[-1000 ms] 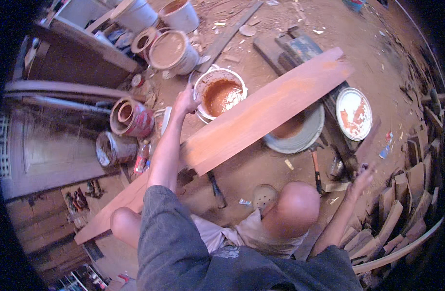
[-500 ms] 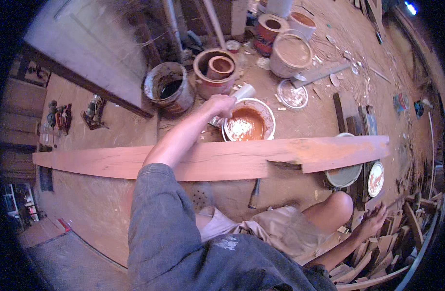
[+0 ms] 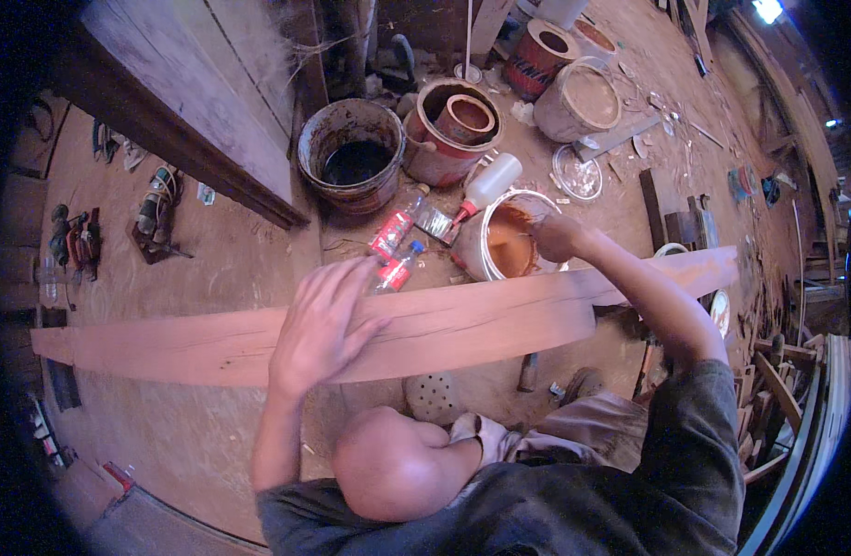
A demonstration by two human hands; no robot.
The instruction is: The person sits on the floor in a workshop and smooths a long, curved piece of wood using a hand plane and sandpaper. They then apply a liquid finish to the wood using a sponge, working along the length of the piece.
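I see L hand (image 3: pixel 321 322) open, palm flat on long reddish plank (image 3: pixel 462 324) lying across the floor. R hand (image 3: pixel 557 237) closed over white bucket (image 3: pixel 509 243) of orange-brown paste, just behind plank; prob. gripping sth, can't tell what.

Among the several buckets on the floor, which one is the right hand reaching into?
The right hand is at the white bucket of orange-brown paste, just behind the long plank. The other buckets stand farther back.
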